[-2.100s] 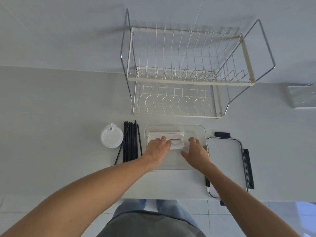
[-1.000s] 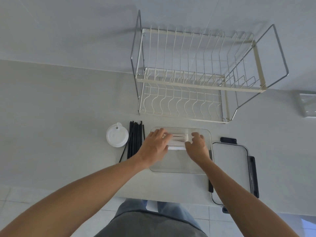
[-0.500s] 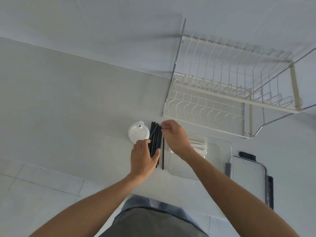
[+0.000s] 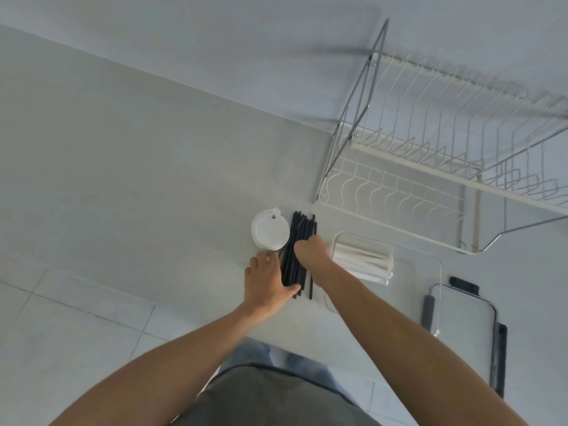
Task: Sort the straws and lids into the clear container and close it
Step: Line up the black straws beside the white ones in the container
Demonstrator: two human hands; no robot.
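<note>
A bundle of black straws (image 4: 299,238) lies on the white counter beside a white round lid (image 4: 268,231). My left hand (image 4: 266,284) presses on the near end of the bundle, thumb under the straws. My right hand (image 4: 313,253) closes over the bundle's middle from the right. The clear container (image 4: 408,265) sits to the right, with white paper-wrapped straws (image 4: 362,261) lying in its far end. The container's own lid (image 4: 467,330), clear with dark clips, lies flat further right.
A white wire dish rack (image 4: 436,167) stands at the back right against the wall. The counter's front edge runs close to my body, with tiled floor (image 4: 61,333) below at the left.
Both hands left the wrapped straws in the container and moved left onto the black straws. My view has swung left, and the grip on the bundle has tightened.
</note>
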